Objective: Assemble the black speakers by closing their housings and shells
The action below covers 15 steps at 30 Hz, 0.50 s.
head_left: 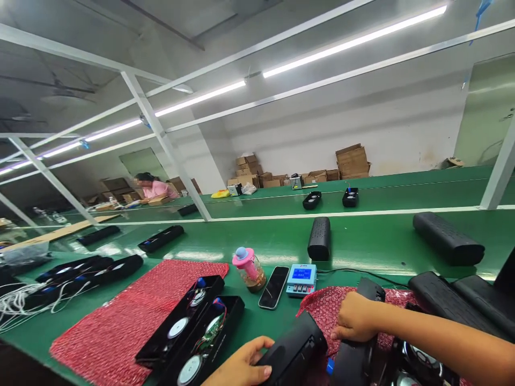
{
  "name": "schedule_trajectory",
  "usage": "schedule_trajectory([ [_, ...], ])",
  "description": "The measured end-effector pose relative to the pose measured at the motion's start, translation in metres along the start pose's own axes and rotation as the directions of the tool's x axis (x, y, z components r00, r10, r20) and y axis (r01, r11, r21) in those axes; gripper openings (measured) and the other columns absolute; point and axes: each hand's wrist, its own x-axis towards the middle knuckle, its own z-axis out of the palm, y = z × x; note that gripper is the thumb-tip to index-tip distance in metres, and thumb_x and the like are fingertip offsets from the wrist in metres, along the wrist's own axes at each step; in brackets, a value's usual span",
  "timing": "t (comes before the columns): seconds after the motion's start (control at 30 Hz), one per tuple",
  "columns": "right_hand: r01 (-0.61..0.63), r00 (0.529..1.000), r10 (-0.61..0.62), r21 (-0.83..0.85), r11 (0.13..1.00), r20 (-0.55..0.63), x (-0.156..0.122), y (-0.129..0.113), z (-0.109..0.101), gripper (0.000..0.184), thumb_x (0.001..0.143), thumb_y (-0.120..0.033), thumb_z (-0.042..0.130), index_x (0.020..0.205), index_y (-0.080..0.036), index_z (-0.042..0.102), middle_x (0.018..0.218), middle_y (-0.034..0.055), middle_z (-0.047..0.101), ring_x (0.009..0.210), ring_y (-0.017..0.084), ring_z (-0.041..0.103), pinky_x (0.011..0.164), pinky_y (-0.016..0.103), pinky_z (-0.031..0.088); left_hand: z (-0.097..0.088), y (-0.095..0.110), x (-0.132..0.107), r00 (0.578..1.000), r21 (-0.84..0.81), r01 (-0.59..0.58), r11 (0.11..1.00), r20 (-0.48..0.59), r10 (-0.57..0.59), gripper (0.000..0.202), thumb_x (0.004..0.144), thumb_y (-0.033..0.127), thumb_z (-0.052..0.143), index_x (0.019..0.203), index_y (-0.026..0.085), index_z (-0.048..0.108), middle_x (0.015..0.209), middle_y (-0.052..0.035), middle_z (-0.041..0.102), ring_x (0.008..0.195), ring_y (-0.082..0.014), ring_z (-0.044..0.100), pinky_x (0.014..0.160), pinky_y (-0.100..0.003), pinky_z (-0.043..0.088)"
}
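My left hand [246, 362] grips the near end of a black speaker housing [295, 351], thumb on one side and fingers on the other. Just right of it, my right hand [356, 319] is closed over another black speaker housing [354, 359], its arm reaching in from the right edge. Part of that housing is hidden beneath the hand. A blue connector [330, 366] pokes out between the two housings. To the left lie two open black shells; the nearer shell [215, 329] shows round drivers, wires and a green circuit board. Below my right forearm is another open speaker [420, 356].
Red bubble wrap [137, 316] covers the bench on the left. A pink-lidded jar [249, 271], a phone [274, 288] and a small blue meter [301, 280] stand ahead. Black housings [448, 238] lie on the right. A person [156, 188] sits far left.
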Motion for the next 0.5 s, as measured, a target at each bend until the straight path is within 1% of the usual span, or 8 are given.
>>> schedule_trajectory([
  [0.07, -0.025, 0.999, 0.025, 0.007, 1.000, 0.026, -0.004, -0.002, -0.003, 0.063, 0.094, -0.054, 0.029, 0.081, -0.012, 0.073, 0.071, 0.0124, 0.069, 0.063, 0.023, 0.065, 0.048, 0.029, 0.026, 0.002, 0.006, 0.011, 0.997, 0.159, 0.069, 0.985, -0.044, -0.062, 0.051, 0.053, 0.055, 0.075, 0.092, 0.027, 0.057, 0.078, 0.0027, 0.062, 0.071, -0.0185, 0.060, 0.067, -0.028, 0.044],
  [0.13, -0.046, 0.998, 0.045, 0.009, 0.999, 0.043, -0.008, -0.003, -0.005, 0.063, 0.095, -0.054, 0.027, 0.084, -0.013, 0.073, 0.073, 0.0118, 0.070, 0.064, 0.023, 0.066, 0.048, 0.029, 0.027, 0.002, 0.013, 0.022, 0.993, 0.286, 0.108, 0.952, -0.077, -0.090, 0.047, 0.057, 0.061, 0.069, 0.087, 0.026, 0.058, 0.069, 0.0039, 0.058, 0.063, -0.0172, 0.057, 0.062, -0.027, 0.042],
  [0.2, -0.059, 0.997, 0.059, 0.005, 0.998, 0.056, -0.012, -0.004, -0.005, 0.063, 0.095, -0.054, 0.027, 0.086, -0.013, 0.073, 0.075, 0.0119, 0.070, 0.066, 0.023, 0.066, 0.049, 0.029, 0.028, 0.002, 0.019, 0.030, 0.995, 0.344, 0.094, 0.934, -0.076, -0.072, 0.045, 0.061, 0.067, 0.063, 0.080, 0.025, 0.059, 0.068, 0.0028, 0.058, 0.065, -0.0186, 0.056, 0.063, -0.028, 0.043],
  [0.3, -0.065, 0.996, 0.064, 0.002, 0.998, 0.068, -0.013, -0.006, -0.004, 0.060, 0.095, -0.053, 0.028, 0.090, -0.014, 0.073, 0.078, 0.0121, 0.071, 0.069, 0.023, 0.066, 0.051, 0.029, 0.031, 0.008, 0.025, 0.037, 0.997, 0.428, 0.054, 0.902, -0.080, -0.021, 0.049, 0.067, 0.073, 0.052, 0.072, 0.025, 0.060, 0.077, 0.0004, 0.061, 0.078, -0.0218, 0.056, 0.072, -0.030, 0.043],
  [0.37, -0.062, 0.996, 0.062, 0.006, 0.998, 0.071, -0.012, -0.005, -0.002, 0.060, 0.095, -0.052, 0.027, 0.090, -0.015, 0.073, 0.078, 0.0120, 0.071, 0.068, 0.022, 0.066, 0.053, 0.028, 0.032, 0.013, 0.027, 0.039, 0.996, 0.474, 0.041, 0.879, -0.094, 0.004, 0.053, 0.069, 0.076, 0.046, 0.069, 0.024, 0.059, 0.080, -0.0004, 0.061, 0.080, -0.0225, 0.055, 0.074, -0.030, 0.042],
  [0.43, -0.056, 0.996, 0.055, 0.013, 0.998, 0.067, -0.010, -0.004, -0.001, 0.062, 0.095, -0.053, 0.026, 0.088, -0.015, 0.074, 0.077, 0.0121, 0.070, 0.067, 0.021, 0.066, 0.053, 0.028, 0.032, 0.018, 0.026, 0.041, 0.993, 0.516, 0.048, 0.855, -0.114, 0.014, 0.057, 0.069, 0.078, 0.040, 0.066, 0.023, 0.055, 0.074, -0.0011, 0.057, 0.075, -0.0221, 0.052, 0.069, -0.030, 0.040],
  [0.5, -0.049, 0.997, 0.048, 0.023, 0.999, 0.053, -0.008, -0.003, 0.001, 0.062, 0.094, -0.054, 0.026, 0.087, -0.015, 0.074, 0.076, 0.0122, 0.070, 0.067, 0.021, 0.066, 0.053, 0.028, 0.032, 0.023, 0.025, 0.044, 0.991, 0.556, 0.063, 0.828, -0.136, 0.016, 0.061, 0.068, 0.081, 0.035, 0.061, 0.022, 0.050, 0.066, -0.0009, 0.050, 0.067, -0.0204, 0.047, 0.062, -0.029, 0.036],
])
